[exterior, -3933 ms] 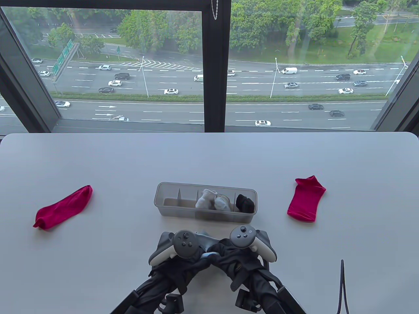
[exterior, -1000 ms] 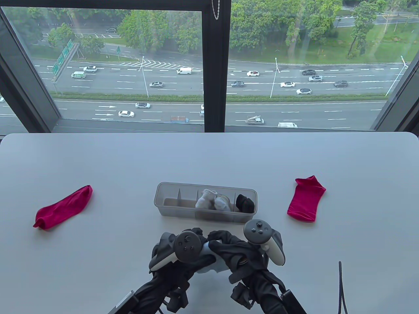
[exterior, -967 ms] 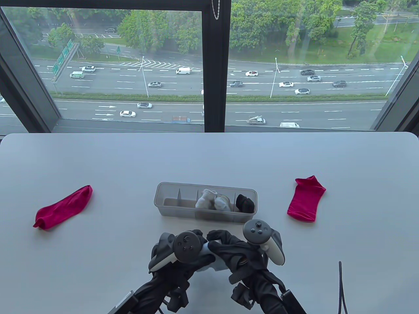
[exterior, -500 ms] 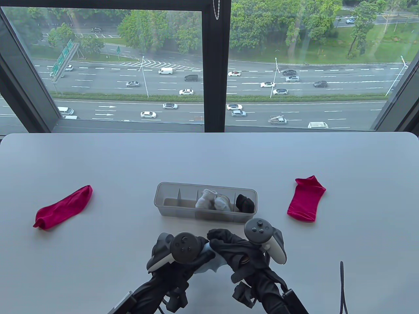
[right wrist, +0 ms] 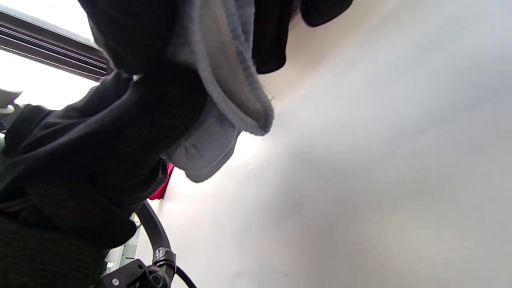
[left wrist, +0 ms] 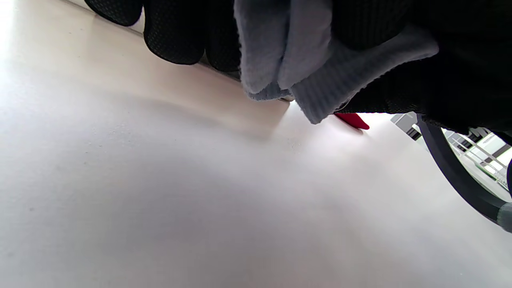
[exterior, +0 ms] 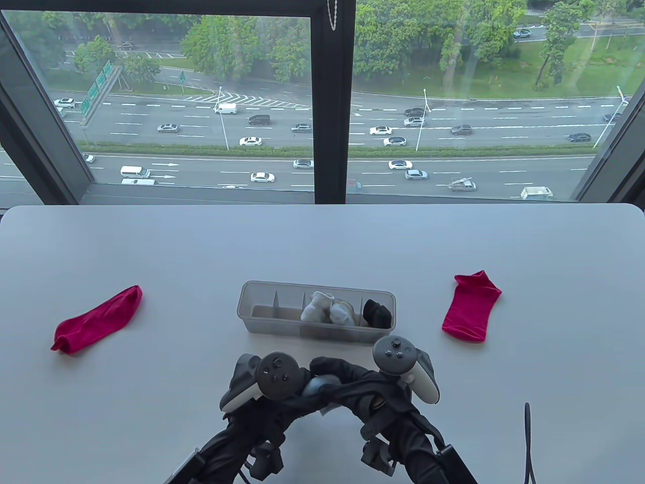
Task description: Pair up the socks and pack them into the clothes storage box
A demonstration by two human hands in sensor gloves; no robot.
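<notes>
Both gloved hands meet at the table's near middle and hold a bundled light blue-grey sock pair [exterior: 318,387] a little above the table. My left hand [exterior: 292,385] grips it from the left, my right hand [exterior: 335,375] curls over it from the right. In the left wrist view the sock fabric [left wrist: 304,68] hangs between black fingers [left wrist: 172,32]. The right wrist view shows the sock cuff [right wrist: 228,80] wrapped by my fingers [right wrist: 268,36]. The clear storage box [exterior: 262,322] stands just beyond the hands, holding a white pair [exterior: 326,308] and a black pair [exterior: 378,313].
A red sock [exterior: 97,318] lies on the table at the left, another red sock [exterior: 471,312] at the right. The box's two left compartments hold nothing. A black cable [exterior: 526,443] stands near the front right. Beyond the table's far edge is a window.
The hands have shifted slightly left and away from me, rolling the blue-grey socks into a tighter ball; less loose fabric hangs below them now.
</notes>
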